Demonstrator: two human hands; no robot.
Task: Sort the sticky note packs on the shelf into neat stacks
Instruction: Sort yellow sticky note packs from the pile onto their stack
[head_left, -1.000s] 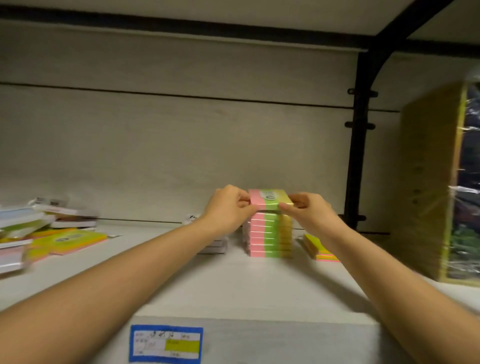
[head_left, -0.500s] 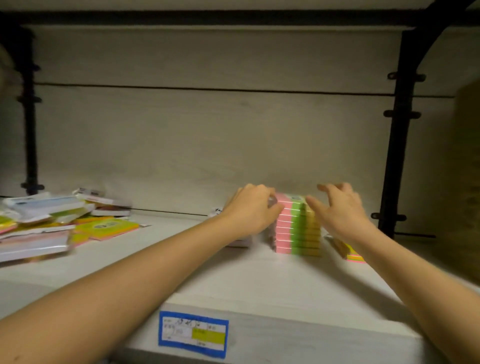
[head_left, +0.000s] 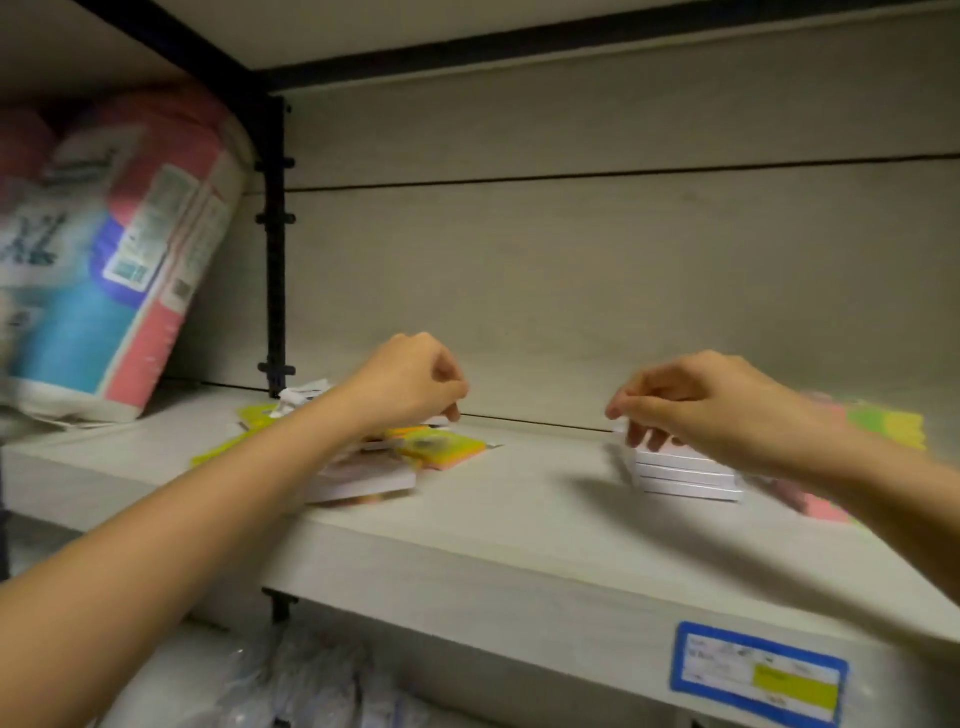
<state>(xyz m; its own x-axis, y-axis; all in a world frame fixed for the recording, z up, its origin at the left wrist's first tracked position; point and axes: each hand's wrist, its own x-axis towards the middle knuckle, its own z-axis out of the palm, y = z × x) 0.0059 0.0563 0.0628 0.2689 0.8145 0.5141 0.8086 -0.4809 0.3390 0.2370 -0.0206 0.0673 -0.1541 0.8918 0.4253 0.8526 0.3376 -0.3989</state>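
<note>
On the shelf (head_left: 519, 519), loose packs (head_left: 431, 447) lie scattered at left under the left hand (head_left: 410, 384), curled, holding nothing I can see. Right hand (head_left: 711, 405) pinches the top of a white stack (head_left: 685, 475); a coloured stack (head_left: 883, 426) stands far right. Best to square each pack's edges before letting go.

Dim, warm light; soft shadows pool on the shelf (head_left: 519, 499) under both arms. Motion blur smears nine o'clock, edges bow.
</note>
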